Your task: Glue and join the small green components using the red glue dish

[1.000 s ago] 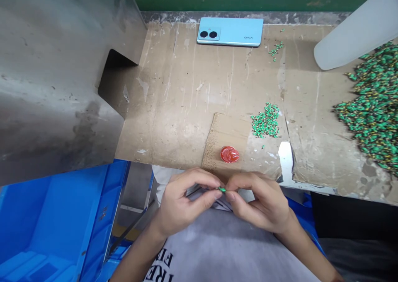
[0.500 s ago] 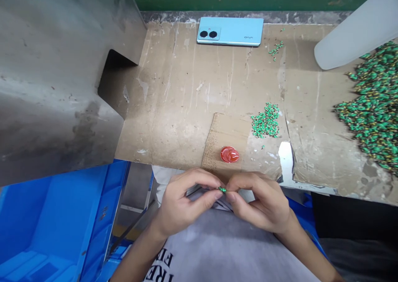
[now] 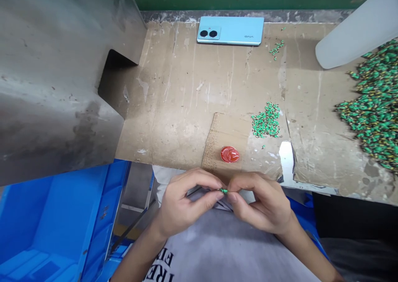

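Note:
A small green piece (image 3: 223, 190) sits between my two hands, just off the near edge of the bench. My left hand (image 3: 189, 201) pinches its left end between thumb and forefinger. From the other side, the thumb and forefinger of my right hand (image 3: 261, 199) close on its right end. The fingertips cover much of the piece, so its exact kind is unclear. Just beyond the hands, a small round dish of red, glossy material (image 3: 229, 154) rests on a cardboard piece (image 3: 228, 126). A small pile of green pieces (image 3: 266, 120) lies right of that cardboard.
At the right is a large heap of green and yellowish pieces (image 3: 376, 108), with a whitish cylinder (image 3: 354, 29) leaning above it. A light blue phone (image 3: 233, 31) lies at the back, near a few loose green pieces (image 3: 276, 48). A metal housing (image 3: 62, 79) stands left, above blue bins (image 3: 62, 215).
The green piece has shifted very slightly to the right between my fingertips. Both hands keep almost the same pose, and the other things stay where they were.

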A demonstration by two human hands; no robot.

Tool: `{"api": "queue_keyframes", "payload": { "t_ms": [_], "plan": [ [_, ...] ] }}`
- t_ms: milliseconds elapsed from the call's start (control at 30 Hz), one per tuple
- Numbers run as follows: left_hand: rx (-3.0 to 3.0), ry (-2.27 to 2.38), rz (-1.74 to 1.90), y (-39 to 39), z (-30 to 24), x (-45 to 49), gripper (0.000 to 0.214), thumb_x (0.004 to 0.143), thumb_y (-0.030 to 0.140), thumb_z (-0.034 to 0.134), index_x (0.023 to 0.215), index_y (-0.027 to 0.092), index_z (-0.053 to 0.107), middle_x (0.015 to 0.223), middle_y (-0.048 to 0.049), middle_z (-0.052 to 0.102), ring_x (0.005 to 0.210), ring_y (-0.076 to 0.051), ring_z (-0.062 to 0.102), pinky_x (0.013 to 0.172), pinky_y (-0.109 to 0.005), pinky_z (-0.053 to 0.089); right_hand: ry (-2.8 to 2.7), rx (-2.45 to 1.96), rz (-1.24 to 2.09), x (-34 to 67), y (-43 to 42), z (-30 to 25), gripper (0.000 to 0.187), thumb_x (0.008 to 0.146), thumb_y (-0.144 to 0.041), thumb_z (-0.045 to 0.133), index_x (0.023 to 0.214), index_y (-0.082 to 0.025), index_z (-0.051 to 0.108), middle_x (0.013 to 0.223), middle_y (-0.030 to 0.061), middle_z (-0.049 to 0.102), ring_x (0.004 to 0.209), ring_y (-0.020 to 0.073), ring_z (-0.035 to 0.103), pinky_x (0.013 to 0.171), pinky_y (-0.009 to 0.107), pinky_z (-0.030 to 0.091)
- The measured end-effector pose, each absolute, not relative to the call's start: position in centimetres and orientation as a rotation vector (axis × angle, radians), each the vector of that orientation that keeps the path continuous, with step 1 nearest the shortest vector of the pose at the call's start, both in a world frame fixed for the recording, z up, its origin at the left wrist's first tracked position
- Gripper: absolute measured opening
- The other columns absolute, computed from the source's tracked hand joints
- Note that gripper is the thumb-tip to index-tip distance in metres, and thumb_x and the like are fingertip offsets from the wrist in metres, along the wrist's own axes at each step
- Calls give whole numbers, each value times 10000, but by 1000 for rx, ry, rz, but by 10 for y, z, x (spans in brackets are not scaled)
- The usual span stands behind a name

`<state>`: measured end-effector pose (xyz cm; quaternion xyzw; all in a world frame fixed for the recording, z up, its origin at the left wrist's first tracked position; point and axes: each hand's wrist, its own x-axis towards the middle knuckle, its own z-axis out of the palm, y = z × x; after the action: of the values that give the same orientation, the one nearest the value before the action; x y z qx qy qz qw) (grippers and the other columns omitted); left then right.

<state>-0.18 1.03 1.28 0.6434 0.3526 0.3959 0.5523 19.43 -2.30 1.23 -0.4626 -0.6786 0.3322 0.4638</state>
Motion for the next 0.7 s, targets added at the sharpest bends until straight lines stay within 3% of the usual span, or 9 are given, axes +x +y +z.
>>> {"api": "queue_keyframes", "payload": {
  "t_ms": [500, 700],
  "plan": [
    [1463, 961, 904, 3, 12, -3, 112, 878, 232, 848, 953, 182, 784, 835, -51, 811, 747, -175, 771, 700, -245, 641, -1610, -1132, 1112, 197, -23, 16, 108, 982, -122, 581, 960, -227, 591, 700, -38, 684, 553, 109, 632, 528, 187, 535],
    [1458, 934, 908, 4, 13, -3, 90, 888, 205, 836, 962, 184, 789, 885, -60, 827, 801, -188, 790, 752, -267, 656, -1593, -1149, 1048, 197, -24, 16, 130, 978, -106, 582, 950, -233, 578, 676, -50, 662, 542, 102, 616, 531, 183, 534]
  ]
}}
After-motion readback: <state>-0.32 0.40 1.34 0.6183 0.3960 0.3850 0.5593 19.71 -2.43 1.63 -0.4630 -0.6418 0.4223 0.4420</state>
